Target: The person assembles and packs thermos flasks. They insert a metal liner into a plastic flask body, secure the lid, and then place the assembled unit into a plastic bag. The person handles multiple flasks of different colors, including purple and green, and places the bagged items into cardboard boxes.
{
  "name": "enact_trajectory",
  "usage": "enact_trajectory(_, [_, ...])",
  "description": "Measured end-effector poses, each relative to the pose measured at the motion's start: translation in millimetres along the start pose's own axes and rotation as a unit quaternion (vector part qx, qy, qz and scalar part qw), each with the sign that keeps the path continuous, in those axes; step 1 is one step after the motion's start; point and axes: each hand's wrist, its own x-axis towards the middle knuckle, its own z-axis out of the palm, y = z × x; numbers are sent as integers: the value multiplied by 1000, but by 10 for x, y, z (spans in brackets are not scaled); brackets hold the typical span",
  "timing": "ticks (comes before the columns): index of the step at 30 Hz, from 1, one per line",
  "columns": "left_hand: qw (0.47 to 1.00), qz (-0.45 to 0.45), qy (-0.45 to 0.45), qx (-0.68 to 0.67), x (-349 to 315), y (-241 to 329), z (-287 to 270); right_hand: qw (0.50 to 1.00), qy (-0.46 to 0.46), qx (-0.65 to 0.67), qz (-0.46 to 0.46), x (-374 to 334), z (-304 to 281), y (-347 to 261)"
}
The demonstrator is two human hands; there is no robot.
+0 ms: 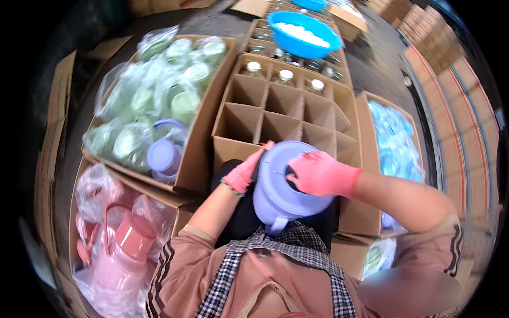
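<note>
In my lap is a lavender plastic jug body point(270, 199), tilted so its round mouth faces up, with a small spout-like part near my apron. My left hand point(245, 175), in a pink glove, grips its far left side, the fingers at the rim. My right hand point(323, 172), also pink-gloved, is closed, with fingers curled down into the dark mouth. Whatever those fingers hold inside is hidden. Just beyond the jug stands a partitioned cardboard box point(225, 151). Glass liners with silvery-white tops point(285, 77) fill its far row of cells.
At left, a carton point(204, 127) holds bagged green jugs and a lavender one point(164, 156). Nearer, another holds a pink jug point(122, 259). Bagged blue items point(392, 140) fill a right-hand carton. A blue basin point(305, 45) of white pieces rests on boxes ahead. Stacked cartons point(450, 138) line the right.
</note>
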Motion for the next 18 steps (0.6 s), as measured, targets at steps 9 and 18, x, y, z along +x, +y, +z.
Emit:
enact_trajectory(9, [949,212,48,228,-194,-16,-274,826,518,188,117,-1038,795,32])
enact_trajectory(18, [926,176,192,273,-261,70,-602,502,575,-51,644,-4342,2334,552])
